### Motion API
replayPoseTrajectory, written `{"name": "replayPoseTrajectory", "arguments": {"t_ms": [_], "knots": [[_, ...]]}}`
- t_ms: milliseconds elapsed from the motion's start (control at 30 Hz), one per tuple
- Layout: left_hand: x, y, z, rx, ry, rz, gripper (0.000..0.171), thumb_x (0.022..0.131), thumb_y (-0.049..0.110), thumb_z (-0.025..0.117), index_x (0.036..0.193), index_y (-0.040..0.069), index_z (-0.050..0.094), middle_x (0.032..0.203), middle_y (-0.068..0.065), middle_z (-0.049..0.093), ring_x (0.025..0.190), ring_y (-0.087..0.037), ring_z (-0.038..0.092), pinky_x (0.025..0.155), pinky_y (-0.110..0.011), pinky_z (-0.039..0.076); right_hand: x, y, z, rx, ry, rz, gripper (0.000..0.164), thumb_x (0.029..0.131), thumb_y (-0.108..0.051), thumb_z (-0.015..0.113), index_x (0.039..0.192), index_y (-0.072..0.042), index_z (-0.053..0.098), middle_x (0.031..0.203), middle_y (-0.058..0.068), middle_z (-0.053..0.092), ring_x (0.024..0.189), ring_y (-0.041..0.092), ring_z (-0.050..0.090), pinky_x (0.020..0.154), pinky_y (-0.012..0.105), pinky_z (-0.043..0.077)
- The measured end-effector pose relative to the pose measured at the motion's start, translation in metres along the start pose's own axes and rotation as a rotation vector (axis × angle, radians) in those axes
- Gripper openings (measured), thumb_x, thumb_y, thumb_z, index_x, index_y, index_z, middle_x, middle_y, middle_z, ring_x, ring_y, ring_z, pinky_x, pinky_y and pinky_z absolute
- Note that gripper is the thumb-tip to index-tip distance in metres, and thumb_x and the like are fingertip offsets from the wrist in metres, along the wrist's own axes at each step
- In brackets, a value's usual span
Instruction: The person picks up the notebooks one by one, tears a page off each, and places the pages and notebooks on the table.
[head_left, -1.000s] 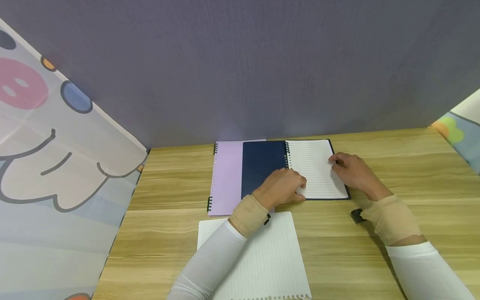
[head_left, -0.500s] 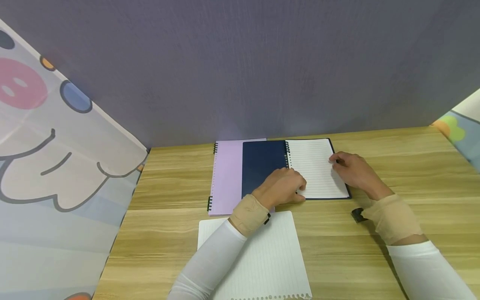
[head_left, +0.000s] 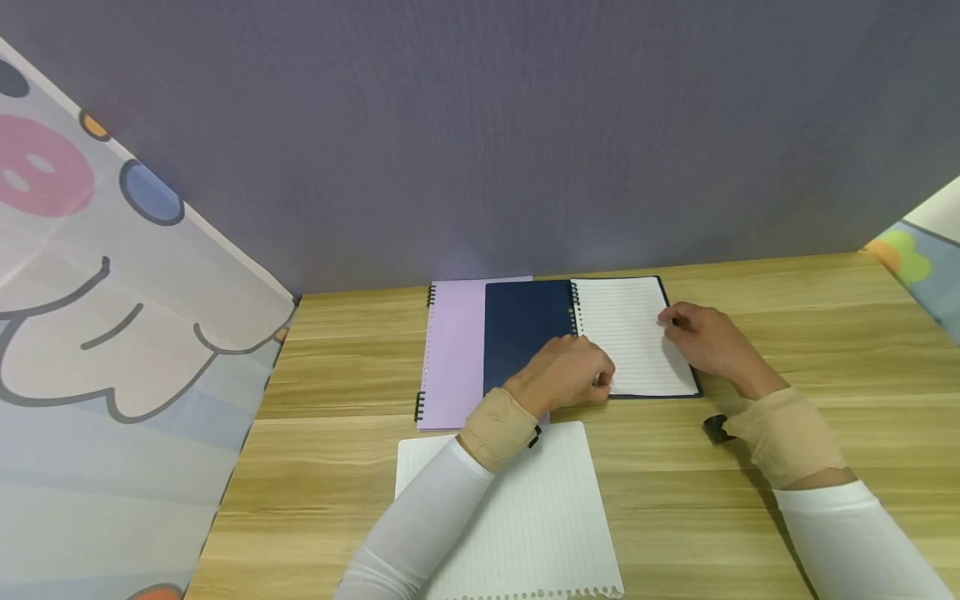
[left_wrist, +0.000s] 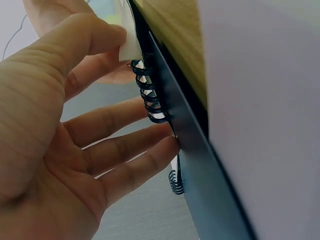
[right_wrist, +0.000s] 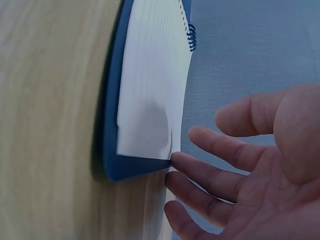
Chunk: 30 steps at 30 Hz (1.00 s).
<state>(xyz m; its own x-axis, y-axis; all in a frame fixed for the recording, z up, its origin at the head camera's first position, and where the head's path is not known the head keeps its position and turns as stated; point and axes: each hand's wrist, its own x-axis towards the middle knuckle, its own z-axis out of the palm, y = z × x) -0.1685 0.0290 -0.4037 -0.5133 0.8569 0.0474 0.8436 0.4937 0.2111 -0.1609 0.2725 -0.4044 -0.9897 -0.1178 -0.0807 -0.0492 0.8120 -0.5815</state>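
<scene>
A navy loose-leaf notebook point(head_left: 525, 321) lies open, its lined pages point(head_left: 626, 333) showing on the right. My left hand point(head_left: 566, 371) is at the lower edge beside the binding. In the left wrist view its thumb and forefinger pinch the lower page corner point(left_wrist: 130, 46), while the other fingers extend toward the black coils point(left_wrist: 149, 95). My right hand point(head_left: 705, 337) is at the outer page edge, thumb apart from the fingers. One fingertip meets the page edge near the navy cover's corner point(right_wrist: 120, 169) in the right wrist view.
A lilac coil-bound notebook point(head_left: 453, 358) lies partly under the navy cover. Nearer the front, a loose lined sheet point(head_left: 540, 517) with a row of holes lies under my left forearm. A grey panel point(head_left: 480, 142) stands behind the wooden table point(head_left: 330, 375).
My left thumb and forefinger have drawn together at the lower page edge. The right hand and the notebooks look the same.
</scene>
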Motion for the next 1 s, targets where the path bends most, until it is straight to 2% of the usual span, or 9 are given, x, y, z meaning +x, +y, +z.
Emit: {"name": "replayPoseTrajectory", "arguments": {"t_ms": [200,367,467,600,800,900,1000], "knots": [[-0.0005,-0.0014,-0.0002,-0.052,0.004,-0.006,0.015,0.076,0.019,0.059,0.066,0.030,0.055,0.069,0.022,0.049,0.062,0.000,0.044,0.058,-0.016,0.035,0.0003,0.0004,-0.0015,0.046,0.030,0.047,0.036,0.095,-0.030,0.040,0.120,-0.006,0.050,0.115,0.017,0.052,0.106,0.033,0.047,0.084,0.046,0.036],[-0.0014,-0.0032,-0.0001,-0.084,0.017,-0.015,0.013,0.075,0.020,0.057,0.066,0.029,0.053,0.069,0.021,0.049,0.062,0.000,0.043,0.056,-0.018,0.034,-0.0006,0.0010,-0.0036,0.007,0.042,0.096,0.034,0.095,-0.032,0.038,0.113,-0.006,0.050,0.103,0.013,0.053,0.091,0.029,0.050,0.073,0.040,0.038],[-0.0021,-0.0041,0.0002,-0.088,0.025,-0.018,0.012,0.074,0.021,0.057,0.066,0.028,0.052,0.069,0.018,0.048,0.062,0.000,0.043,0.055,-0.018,0.034,-0.0011,0.0016,-0.0047,0.007,-0.004,0.136,0.036,0.095,-0.036,0.036,0.109,-0.007,0.049,0.095,0.011,0.055,0.082,0.026,0.050,0.066,0.037,0.038],[-0.0024,-0.0048,0.0008,-0.078,0.025,-0.022,0.011,0.074,0.021,0.057,0.067,0.027,0.051,0.069,0.016,0.047,0.062,0.000,0.042,0.054,-0.019,0.032,-0.0011,0.0021,-0.0050,0.079,-0.081,0.174,0.040,0.095,-0.040,0.038,0.113,-0.005,0.044,0.090,0.009,0.057,0.079,0.023,0.052,0.065,0.035,0.041],[-0.0028,-0.0050,0.0005,-0.082,0.039,-0.019,0.010,0.073,0.020,0.055,0.067,0.026,0.050,0.067,0.015,0.046,0.060,-0.001,0.041,0.053,-0.018,0.032,-0.0014,0.0041,-0.0047,0.226,-0.056,0.204,0.046,0.091,-0.031,0.048,0.122,0.001,0.036,0.106,0.021,0.052,0.073,0.023,0.058,0.063,0.035,0.047],[-0.0032,-0.0046,-0.0002,-0.082,0.041,-0.016,0.009,0.072,0.020,0.054,0.066,0.026,0.050,0.067,0.014,0.045,0.060,-0.001,0.041,0.052,-0.019,0.032,-0.0007,0.0058,-0.0047,0.302,-0.068,0.189,0.054,0.089,-0.026,0.054,0.128,0.003,0.031,0.115,0.023,0.047,0.086,0.028,0.057,0.068,0.035,0.047],[-0.0034,-0.0041,-0.0010,-0.085,0.038,-0.019,0.008,0.073,0.022,0.054,0.068,0.027,0.051,0.068,0.015,0.046,0.061,-0.001,0.041,0.052,-0.019,0.032,0.0004,0.0072,-0.0048,0.347,-0.076,0.156,0.067,0.086,-0.026,0.060,0.135,0.002,0.024,0.124,0.024,0.041,0.103,0.033,0.049,0.077,0.037,0.044]]}}
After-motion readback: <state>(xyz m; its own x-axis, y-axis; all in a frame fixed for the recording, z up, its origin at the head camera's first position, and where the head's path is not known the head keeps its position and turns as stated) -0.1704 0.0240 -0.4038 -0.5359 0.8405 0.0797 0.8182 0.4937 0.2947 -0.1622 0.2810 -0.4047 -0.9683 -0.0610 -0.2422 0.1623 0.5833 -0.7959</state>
